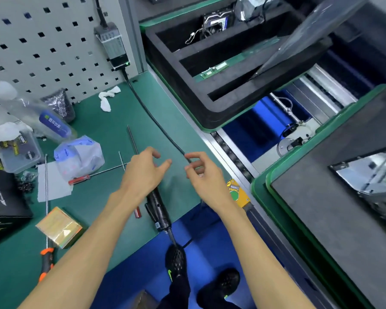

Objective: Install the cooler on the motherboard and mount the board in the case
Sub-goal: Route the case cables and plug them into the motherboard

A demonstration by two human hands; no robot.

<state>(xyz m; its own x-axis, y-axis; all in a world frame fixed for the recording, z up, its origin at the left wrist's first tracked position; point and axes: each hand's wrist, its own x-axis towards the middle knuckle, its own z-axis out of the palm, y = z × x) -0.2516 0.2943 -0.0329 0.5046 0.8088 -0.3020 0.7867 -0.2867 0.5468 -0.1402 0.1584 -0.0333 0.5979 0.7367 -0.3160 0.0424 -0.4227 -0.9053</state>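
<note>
Both hands are up over the green bench mat [103, 139] and neither one is holding anything. The left hand [140, 170] has its fingers loosely spread and curled, hovering right above the black electric screwdriver [159, 208] that lies on the mat with its cord running off the front edge. The right hand [204, 175] sits just beside it, thumb and forefinger pinched close together near the black cable [152, 117] that snakes down from the power box [113, 44] on the pegboard [42, 47]; can't tell if it's actually touching the cable or just over it, the shot is pretty blurry there. As for the actual task stuff, the black foam tray [176, 72] sits up at the back right on the conveyor, with what looks like a fan cooler [216, 24] in its far slot and a green circuit board [214, 69] in the middle slot. The case [370, 175] with its shiny panel is off at the right on another green-rimmed tray. Bench is cluttered on the left: a red-handled screwdriver [79, 180], an orange-handled one [46, 262], a plastic bottle [31, 112], a crumpled bag [78, 157] and a small gold box [59, 227].
</note>
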